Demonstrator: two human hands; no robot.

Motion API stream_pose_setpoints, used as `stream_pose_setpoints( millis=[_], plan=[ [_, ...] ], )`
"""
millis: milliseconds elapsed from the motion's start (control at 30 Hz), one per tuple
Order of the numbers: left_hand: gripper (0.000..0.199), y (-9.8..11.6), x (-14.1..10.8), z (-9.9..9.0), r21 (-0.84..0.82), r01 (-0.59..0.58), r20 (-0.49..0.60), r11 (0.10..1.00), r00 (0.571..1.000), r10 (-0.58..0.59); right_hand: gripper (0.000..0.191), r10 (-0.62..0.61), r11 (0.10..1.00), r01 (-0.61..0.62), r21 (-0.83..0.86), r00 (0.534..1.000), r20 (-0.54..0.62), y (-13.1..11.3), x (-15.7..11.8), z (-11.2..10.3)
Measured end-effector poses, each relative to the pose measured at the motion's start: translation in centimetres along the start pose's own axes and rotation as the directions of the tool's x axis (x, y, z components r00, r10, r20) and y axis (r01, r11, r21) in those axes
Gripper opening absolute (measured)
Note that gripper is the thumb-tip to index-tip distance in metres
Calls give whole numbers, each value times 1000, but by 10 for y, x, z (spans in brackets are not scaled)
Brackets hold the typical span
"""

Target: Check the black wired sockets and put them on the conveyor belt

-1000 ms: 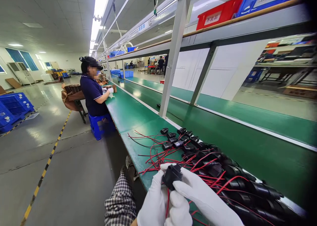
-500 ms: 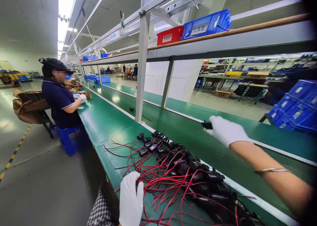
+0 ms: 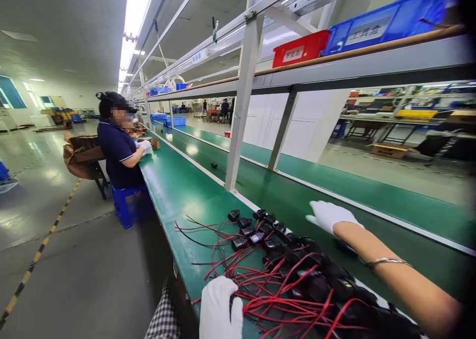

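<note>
My left hand, in a white glove, rests at the near edge of the green bench beside a tangle of red wires. Its fingers are apart and hold nothing. My right hand, also gloved, hovers over the green belt with fingers stretched out and nothing in them. Beneath its wrist lies a dark object, partly hidden by the arm. Between my hands, a heap of black cylindrical parts with red and black wires lies along the bench's white rail.
A white upright post stands beyond the heap. Red and blue bins sit on the overhead shelf. A seated person works at the bench on the left. A small black part lies on the belt.
My right hand has let go of the black part it held and opened lower over the belt. The view has turned right-to-left, so the bench and my left hand appear farther right.
</note>
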State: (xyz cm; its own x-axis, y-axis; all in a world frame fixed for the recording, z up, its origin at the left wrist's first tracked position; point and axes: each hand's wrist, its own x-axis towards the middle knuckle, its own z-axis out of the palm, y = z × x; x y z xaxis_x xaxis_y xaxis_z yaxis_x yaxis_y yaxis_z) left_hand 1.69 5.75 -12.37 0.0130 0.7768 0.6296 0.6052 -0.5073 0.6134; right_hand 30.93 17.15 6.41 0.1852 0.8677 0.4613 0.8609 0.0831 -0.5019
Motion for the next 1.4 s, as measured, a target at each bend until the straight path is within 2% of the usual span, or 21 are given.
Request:
stream_pose_setpoints(
  millis=[67,167,267,367,433,533,600,667,700,767,867,900,967,1033,1100,1200,1233,1267,1333,1400],
  plan=[
    [21,0,-1,2,-17,-1,-18,1000,1000,1,23,17,993,7,-116,980,199,-21,25,33],
    [20,-1,-3,4,-57,24,-31,998,999,-26,29,21,969,86,-230,903,430,-60,44,86],
    [21,-1,-2,-1,-135,83,4,987,997,-83,29,6,937,177,-301,854,520,-93,42,124],
    [24,4,10,-17,-232,156,63,960,987,-145,27,-20,896,256,-363,839,544,-112,35,134],
    [25,9,26,-34,-266,194,77,944,981,-180,27,-64,864,312,-397,848,527,-122,30,125],
    [26,16,61,-61,-265,217,54,939,976,-211,30,-203,814,407,-414,867,455,-140,13,98],
    [28,24,83,-75,-264,219,31,939,975,-219,38,-326,783,484,-390,854,406,-153,-10,75],
    [30,36,99,-84,-277,227,31,934,973,-228,45,-441,750,562,-349,818,370,-164,-44,53],
    [33,45,103,-88,-317,243,67,917,970,-234,46,-485,734,594,-330,798,357,-168,-62,44],
    [38,63,106,-95,-460,309,218,832,948,-232,51,-551,704,640,-307,766,332,-170,-99,30],
    [44,87,96,-108,-625,391,424,675,897,-127,66,-649,690,695,-203,718,253,-161,-144,11],
    [49,91,91,-113,-654,403,466,640,881,-79,69,-659,712,690,-128,720,216,-156,-156,5],
    [60,94,81,-120,-703,455,561,547,827,32,76,-628,776,629,50,762,159,-144,-173,-9],
    [67,92,74,-124,-719,549,657,426,737,159,80,-549,833,520,191,819,167,-134,-186,-20],
    [71,90,69,-123,-703,629,709,331,654,264,79,-517,843,457,284,834,194,-128,-195,-25],
    [76,90,65,-117,-681,671,731,294,598,328,67,-517,834,440,332,833,196,-129,-203,-24],
    [76,91,64,-115,-680,666,732,305,599,324,62,-528,829,463,315,833,166,-129,-203,-22],
    [76,92,63,-113,-684,648,730,337,617,294,57,-543,823,498,272,831,120,-130,-203,-20],
    [74,96,61,-112,-670,578,706,466,690,159,51,-583,808,578,114,812,17,-130,-201,-16],
    [71,98,59,-113,-610,512,644,605,765,2,47,-644,765,642,-52,762,-61,-128,-200,-14]
  ],
)
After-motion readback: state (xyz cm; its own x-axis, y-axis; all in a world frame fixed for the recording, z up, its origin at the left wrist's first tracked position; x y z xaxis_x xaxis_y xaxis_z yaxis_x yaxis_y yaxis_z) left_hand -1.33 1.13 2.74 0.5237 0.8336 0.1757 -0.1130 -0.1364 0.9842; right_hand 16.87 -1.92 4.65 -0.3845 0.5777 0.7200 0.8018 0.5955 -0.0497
